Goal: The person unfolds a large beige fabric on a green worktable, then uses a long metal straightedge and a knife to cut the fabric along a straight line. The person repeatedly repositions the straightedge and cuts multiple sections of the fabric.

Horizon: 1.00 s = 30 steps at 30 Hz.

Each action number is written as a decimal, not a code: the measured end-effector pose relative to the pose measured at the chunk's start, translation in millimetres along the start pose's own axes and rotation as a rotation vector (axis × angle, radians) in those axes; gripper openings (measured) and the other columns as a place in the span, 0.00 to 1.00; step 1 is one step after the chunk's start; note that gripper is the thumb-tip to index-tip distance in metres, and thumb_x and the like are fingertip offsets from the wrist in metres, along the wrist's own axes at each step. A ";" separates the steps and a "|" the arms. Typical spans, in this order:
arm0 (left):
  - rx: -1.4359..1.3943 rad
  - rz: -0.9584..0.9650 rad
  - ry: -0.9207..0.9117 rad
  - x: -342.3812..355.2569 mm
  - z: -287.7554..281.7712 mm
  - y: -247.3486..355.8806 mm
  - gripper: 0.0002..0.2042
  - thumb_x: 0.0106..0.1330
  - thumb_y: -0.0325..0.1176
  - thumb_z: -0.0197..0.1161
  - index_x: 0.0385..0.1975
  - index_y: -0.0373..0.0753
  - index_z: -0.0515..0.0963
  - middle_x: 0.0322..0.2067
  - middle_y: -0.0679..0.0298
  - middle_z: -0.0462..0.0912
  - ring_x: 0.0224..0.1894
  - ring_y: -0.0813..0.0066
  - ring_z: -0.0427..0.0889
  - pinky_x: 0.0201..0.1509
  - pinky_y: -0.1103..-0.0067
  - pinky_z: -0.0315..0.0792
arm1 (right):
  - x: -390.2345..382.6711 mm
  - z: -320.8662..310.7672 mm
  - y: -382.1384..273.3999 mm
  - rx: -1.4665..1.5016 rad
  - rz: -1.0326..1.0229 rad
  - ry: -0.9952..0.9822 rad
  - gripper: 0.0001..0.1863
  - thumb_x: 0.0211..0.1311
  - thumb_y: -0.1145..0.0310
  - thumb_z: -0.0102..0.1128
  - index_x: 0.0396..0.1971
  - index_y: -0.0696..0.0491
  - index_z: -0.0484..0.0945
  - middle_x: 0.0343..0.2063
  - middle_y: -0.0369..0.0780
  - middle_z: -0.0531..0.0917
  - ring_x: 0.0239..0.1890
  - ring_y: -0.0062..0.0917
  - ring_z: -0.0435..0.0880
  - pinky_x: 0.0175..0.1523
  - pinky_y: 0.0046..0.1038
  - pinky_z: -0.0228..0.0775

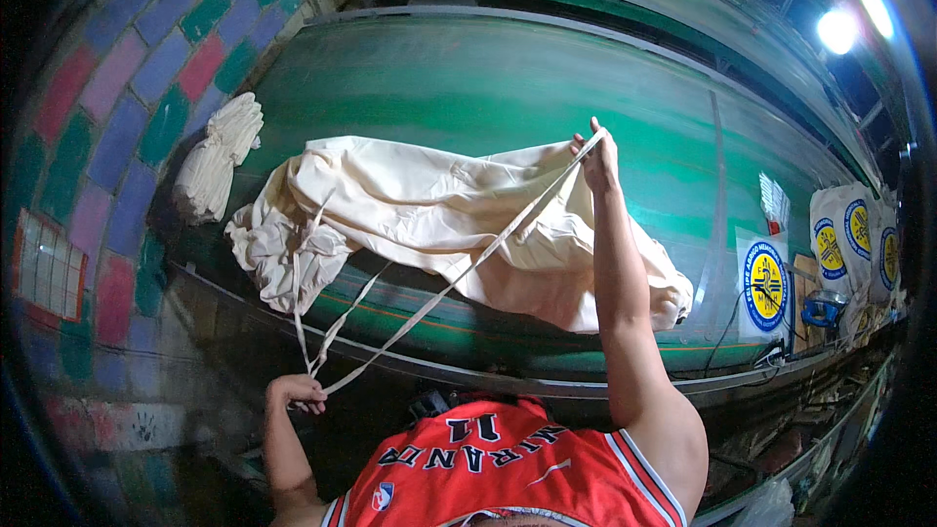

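Left hand (297, 392), off the worktop's (459, 78) near edge, grips gathered straps (451, 288); right hand (599, 158), fingers spread, stretches one. Best keep tension even, untwisted.

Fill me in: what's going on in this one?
The person's left hand grips narrow cream fabric strips at the near side of a long green worktable. One of them runs diagonally up to the right hand, which is at the far edge of a wide, wrinkled cream cloth; how firmly that hand grips is unclear. The cloth lies across the worktable, with a bunched cream fabric bundle to its left.
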<state>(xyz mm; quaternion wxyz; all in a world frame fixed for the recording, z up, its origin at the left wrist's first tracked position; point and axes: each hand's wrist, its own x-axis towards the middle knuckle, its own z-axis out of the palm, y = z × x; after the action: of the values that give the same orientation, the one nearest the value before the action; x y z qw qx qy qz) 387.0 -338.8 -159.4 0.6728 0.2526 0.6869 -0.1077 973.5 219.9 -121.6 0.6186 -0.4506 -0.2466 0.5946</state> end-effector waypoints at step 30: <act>0.264 1.498 0.962 -45.4 9.9 348.1 0.09 0.56 0.18 0.57 0.37 0.29 0.78 0.51 0.55 0.74 0.54 0.65 0.74 0.52 0.77 0.74 | -135.2 12.5 76.5 -1.153 -0.671 -0.659 0.13 0.57 0.72 0.58 0.43 0.58 0.80 0.44 0.51 0.83 0.43 0.46 0.83 0.49 0.41 0.76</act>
<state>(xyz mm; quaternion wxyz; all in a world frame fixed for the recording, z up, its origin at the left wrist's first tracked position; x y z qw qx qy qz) 565.3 -57.2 -48.8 0.1717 0.7275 0.5315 0.3985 900.6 85.1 -149.6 0.3264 -0.4024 -0.8165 0.2546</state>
